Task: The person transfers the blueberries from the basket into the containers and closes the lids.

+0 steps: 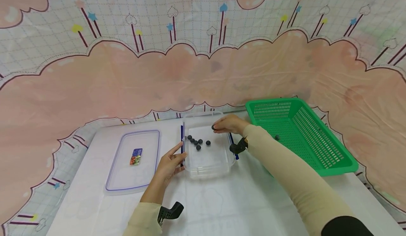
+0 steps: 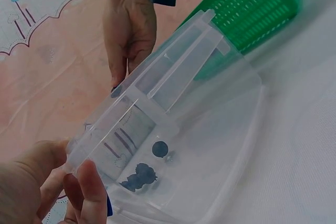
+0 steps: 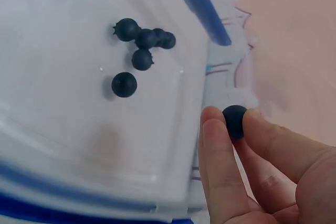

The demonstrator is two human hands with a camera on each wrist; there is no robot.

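Observation:
A clear plastic container (image 1: 207,158) stands mid-table with several dark berries (image 1: 197,142) on its floor. My left hand (image 1: 177,155) grips its left wall by the blue latch; in the left wrist view the thumb and fingers (image 2: 86,182) pinch that rim. My right hand (image 1: 217,127) pinches one dark berry (image 1: 213,127) over the container's far edge. The right wrist view shows that berry (image 3: 234,121) between thumb and forefinger, beside the loose berries (image 3: 142,45) in the container (image 3: 63,129).
A green slotted basket (image 1: 330,158) sits to the right of the container, with one dark berry (image 1: 277,137) inside. The container's clear lid (image 1: 149,141) lies flat to the left, a small sticker on it. A pink patterned backdrop rises behind the white table.

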